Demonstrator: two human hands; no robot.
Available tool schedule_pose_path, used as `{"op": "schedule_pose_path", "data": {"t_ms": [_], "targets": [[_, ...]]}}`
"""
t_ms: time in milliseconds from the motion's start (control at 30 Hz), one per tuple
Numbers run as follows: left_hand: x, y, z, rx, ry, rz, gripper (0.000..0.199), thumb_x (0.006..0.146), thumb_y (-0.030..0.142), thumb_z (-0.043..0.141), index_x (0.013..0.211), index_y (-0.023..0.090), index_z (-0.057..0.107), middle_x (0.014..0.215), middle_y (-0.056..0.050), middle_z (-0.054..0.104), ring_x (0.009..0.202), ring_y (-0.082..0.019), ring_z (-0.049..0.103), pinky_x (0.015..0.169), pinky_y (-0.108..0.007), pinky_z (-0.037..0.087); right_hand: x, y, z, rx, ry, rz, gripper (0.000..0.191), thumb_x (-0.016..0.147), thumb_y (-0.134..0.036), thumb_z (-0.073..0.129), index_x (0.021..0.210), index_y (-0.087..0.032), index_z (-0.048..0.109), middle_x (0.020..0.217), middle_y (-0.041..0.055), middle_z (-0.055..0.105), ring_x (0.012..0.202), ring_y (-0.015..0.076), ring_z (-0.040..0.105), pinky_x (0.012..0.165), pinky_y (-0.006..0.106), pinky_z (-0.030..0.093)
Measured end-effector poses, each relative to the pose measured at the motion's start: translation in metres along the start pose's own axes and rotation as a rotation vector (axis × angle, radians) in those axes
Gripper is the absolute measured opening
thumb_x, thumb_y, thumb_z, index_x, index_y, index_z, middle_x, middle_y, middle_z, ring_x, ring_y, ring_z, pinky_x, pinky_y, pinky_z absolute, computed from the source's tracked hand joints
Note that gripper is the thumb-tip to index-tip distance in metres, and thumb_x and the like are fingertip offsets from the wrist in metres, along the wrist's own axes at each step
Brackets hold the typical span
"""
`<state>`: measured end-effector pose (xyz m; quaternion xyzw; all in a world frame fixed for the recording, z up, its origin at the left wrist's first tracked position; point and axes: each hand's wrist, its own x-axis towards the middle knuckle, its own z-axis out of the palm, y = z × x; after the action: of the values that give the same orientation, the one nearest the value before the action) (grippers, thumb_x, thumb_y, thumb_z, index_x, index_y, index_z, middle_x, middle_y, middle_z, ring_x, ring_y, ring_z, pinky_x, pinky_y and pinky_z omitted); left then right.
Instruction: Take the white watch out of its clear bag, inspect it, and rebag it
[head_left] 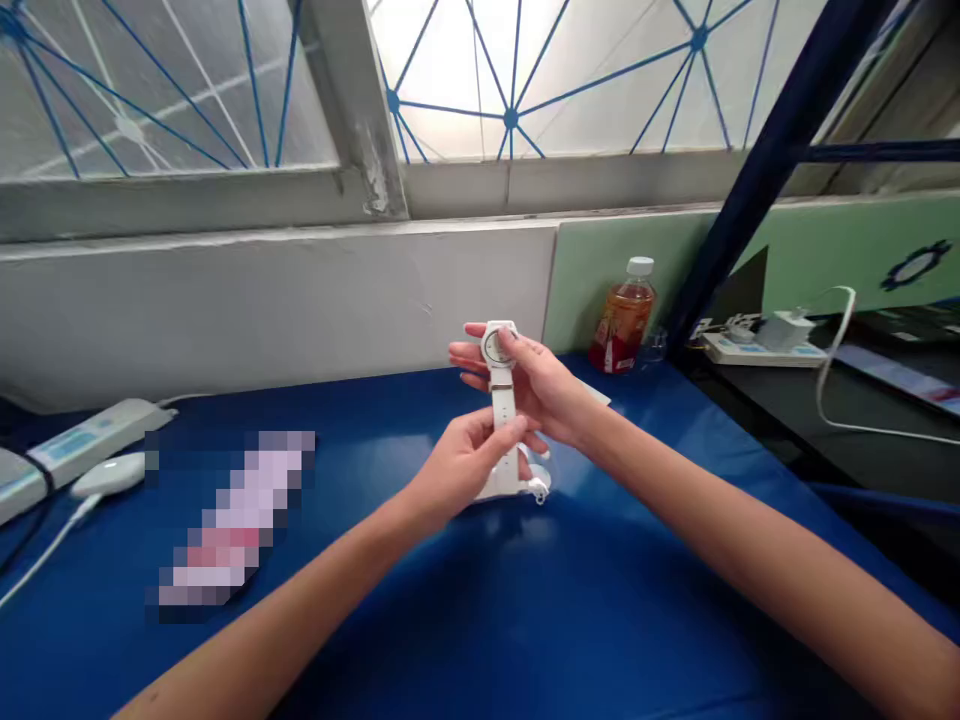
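Observation:
A white wristwatch [503, 395] is held upright between my two hands above the blue table surface [480, 600]. My right hand [544, 385] grips the watch head, its thumb on the face and the other fingers behind it. Lower down, my left hand [472, 455] pinches the white strap between thumb and fingers. Directly below and behind the hands lies a white item [499, 485] with a small clear or shiny part at its right end; my hands partly hide it, and I cannot make out its kind.
A bottle of reddish-brown drink [624, 318] stands at the back right by the wall. At left are a power strip [90, 445], a white charger with cable [112, 474] and a blurred-out phone-like object [236, 520]. Another power strip [765, 348] lies beyond the dark blue post [757, 160].

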<state>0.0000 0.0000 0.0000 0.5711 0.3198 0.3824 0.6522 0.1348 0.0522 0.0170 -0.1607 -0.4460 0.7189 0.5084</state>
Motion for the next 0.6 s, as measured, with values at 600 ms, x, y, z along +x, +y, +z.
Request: {"op": "schedule_pose_path", "data": {"t_ms": [600], "targets": [[0.001, -0.014, 0.006, -0.33, 0.004, -0.33, 0.036, 0.102, 0.029, 0.042, 0.096, 0.003, 0.066, 0.094, -0.022, 0.074, 0.082, -0.025, 0.074, 0.076, -0.036, 0.059, -0.004, 0.002, -0.026, 0.165, -0.251, 0.38, 0.055, 0.104, -0.035, 0.017, 0.122, -0.006, 0.06, 0.132, 0.0171, 0.062, 0.119, 0.0219, 0.061, 0.11, 0.038, 0.037]]}}
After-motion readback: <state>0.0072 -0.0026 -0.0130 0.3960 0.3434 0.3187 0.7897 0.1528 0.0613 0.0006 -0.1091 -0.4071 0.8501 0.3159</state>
